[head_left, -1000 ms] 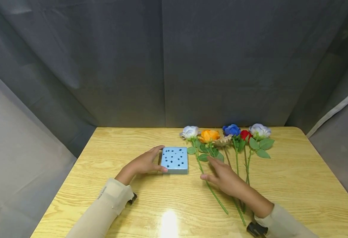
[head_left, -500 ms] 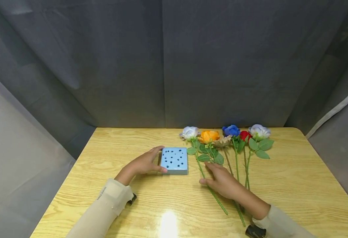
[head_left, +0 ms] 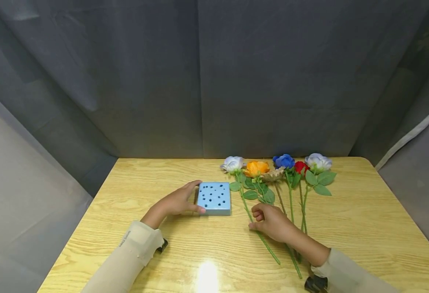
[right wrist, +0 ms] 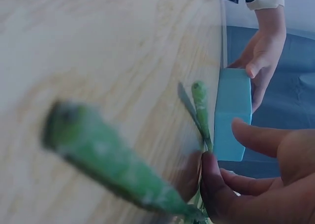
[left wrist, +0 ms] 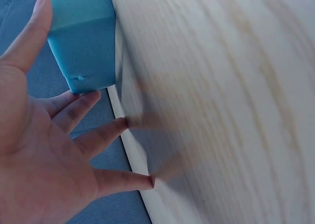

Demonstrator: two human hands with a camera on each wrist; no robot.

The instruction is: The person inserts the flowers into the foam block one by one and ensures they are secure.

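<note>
On the wooden table in the head view, my left hand (head_left: 175, 202) holds a light blue block (head_left: 214, 198) dotted with holes. Its thumb and fingers lie against opposite sides of the block's left end. My right hand (head_left: 271, 221) is over the stem of the left white artificial flower (head_left: 233, 164). In the right wrist view its fingers are bent beside the green stem (right wrist: 200, 103), one fingertip at or on it, while the thumb (right wrist: 258, 138) stands apart. That stem lies on the table, partly hidden by the hand.
Right of the white flower lie an orange flower (head_left: 257, 168), a beige flower (head_left: 273, 175), a blue flower (head_left: 284, 161), a red flower (head_left: 301, 167) and another white flower (head_left: 318, 162). Their stems cross near my right forearm. A grey curtain (head_left: 155, 81) hangs behind the table (head_left: 144, 175).
My right hand has drawn slightly back toward me, and its fingers have bent in toward the left white flower's stem. My left hand stays on the block.
</note>
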